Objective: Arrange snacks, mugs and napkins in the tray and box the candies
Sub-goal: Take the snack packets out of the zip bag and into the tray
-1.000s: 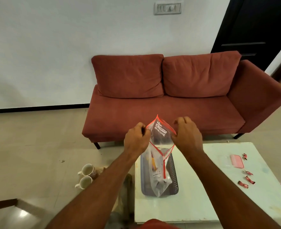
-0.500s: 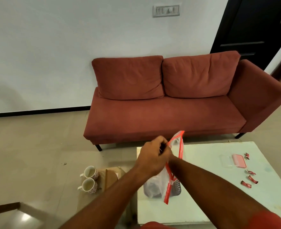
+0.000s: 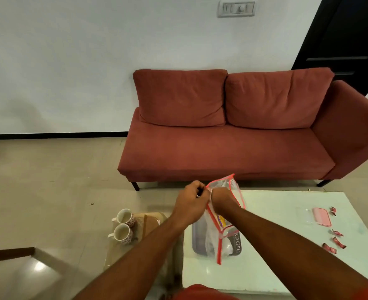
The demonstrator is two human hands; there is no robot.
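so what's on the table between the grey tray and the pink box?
Nothing: head view shows bare white tabletop between the grey tray and the pink box.

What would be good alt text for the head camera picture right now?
A person's left hand holds open a clear red-edged bag while the right hand reaches inside, above a grey tray on a white table. Red candies and a pink box lie to the right; two mugs sit on the floor.

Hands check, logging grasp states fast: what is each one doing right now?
Left hand: closed on the rim of the clear plastic bag.
Right hand: reaching inside the bag; fingers hidden, cannot tell.
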